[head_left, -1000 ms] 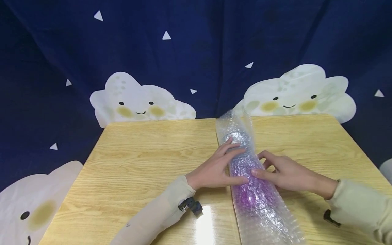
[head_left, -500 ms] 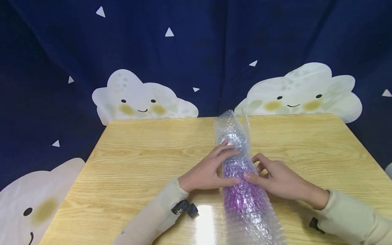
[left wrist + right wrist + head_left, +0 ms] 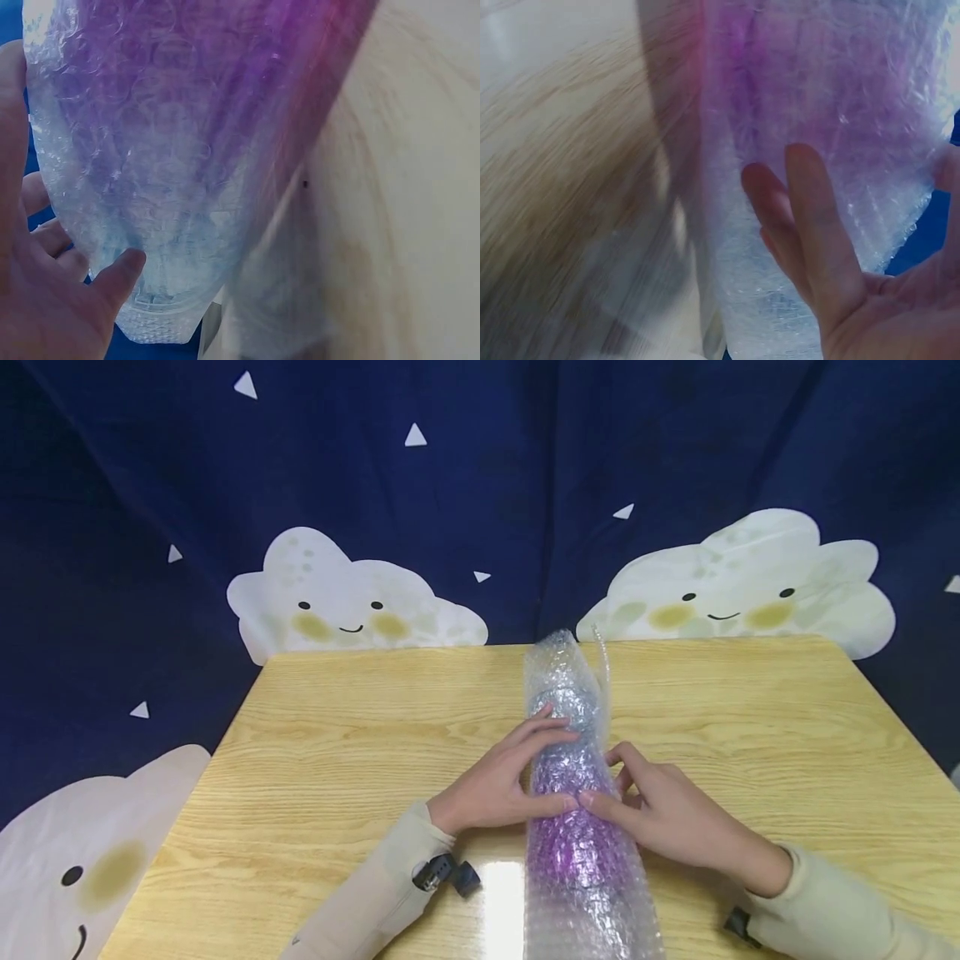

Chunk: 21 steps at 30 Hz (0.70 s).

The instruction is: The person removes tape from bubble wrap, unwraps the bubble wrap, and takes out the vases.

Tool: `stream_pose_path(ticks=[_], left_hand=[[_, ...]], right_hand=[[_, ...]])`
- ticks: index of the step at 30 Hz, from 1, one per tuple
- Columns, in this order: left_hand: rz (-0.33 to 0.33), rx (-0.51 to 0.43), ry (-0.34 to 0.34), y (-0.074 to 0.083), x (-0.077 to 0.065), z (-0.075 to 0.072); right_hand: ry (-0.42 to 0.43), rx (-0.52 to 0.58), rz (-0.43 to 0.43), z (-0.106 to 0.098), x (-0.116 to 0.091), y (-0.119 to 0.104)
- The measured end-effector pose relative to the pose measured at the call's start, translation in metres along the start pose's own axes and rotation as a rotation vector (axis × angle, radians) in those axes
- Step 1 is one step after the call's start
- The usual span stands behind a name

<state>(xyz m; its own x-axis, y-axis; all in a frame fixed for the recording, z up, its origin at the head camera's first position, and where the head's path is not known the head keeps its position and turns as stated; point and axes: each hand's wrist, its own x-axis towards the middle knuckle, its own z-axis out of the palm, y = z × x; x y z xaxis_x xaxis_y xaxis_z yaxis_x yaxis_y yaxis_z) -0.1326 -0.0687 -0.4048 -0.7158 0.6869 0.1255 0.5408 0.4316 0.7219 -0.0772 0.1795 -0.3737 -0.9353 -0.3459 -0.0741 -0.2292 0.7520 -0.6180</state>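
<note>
A long bundle of clear bubble wrap [image 3: 577, 860] lies on the wooden table, running from the far edge toward the near side. Inside it shows an object coloured pale blue at the far part and purple nearer; its kind is hidden by the wrap. My left hand [image 3: 491, 785] holds the bundle from the left, fingers spread over the blue part and thumb on the purple. From the right, my right hand [image 3: 675, 814] grips the wrap's side, its thumb on top by the left thumb. Both wrist views show the bubble-wrapped bundle [image 3: 165, 112] close up, with fingers along its sides.
The light wooden table [image 3: 360, 718] extends to both sides of the bundle. Behind it hangs a dark blue curtain [image 3: 480, 468] with white triangles and smiling clouds. A loose flap of wrap sticks up at the far end. Small dark devices sit at both sleeves.
The bundle has shifted left with both hands on it and now lies straighter. The right hand has come further left, its thumb reaching the left thumb.
</note>
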Motion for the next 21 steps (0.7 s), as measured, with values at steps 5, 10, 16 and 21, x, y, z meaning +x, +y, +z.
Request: stream_pose_path(ticks=[5, 10, 16, 21], left_hand=[[0.003, 0.002, 0.010, -0.001, -0.003, 0.000], [-0.005, -0.003, 0.006, -0.002, -0.008, 0.000], [-0.025, -0.021, -0.001, 0.000, -0.012, 0.000], [-0.050, -0.056, 0.008, 0.000, -0.014, 0.002]], right_hand=[[0.003, 0.023, -0.019, 0.003, -0.001, -0.001], [-0.023, 0.037, -0.033, 0.004, -0.001, -0.002], [-0.060, 0.015, -0.046, 0.002, -0.002, -0.003], [-0.075, 0.015, -0.051, 0.001, -0.001, -0.004]])
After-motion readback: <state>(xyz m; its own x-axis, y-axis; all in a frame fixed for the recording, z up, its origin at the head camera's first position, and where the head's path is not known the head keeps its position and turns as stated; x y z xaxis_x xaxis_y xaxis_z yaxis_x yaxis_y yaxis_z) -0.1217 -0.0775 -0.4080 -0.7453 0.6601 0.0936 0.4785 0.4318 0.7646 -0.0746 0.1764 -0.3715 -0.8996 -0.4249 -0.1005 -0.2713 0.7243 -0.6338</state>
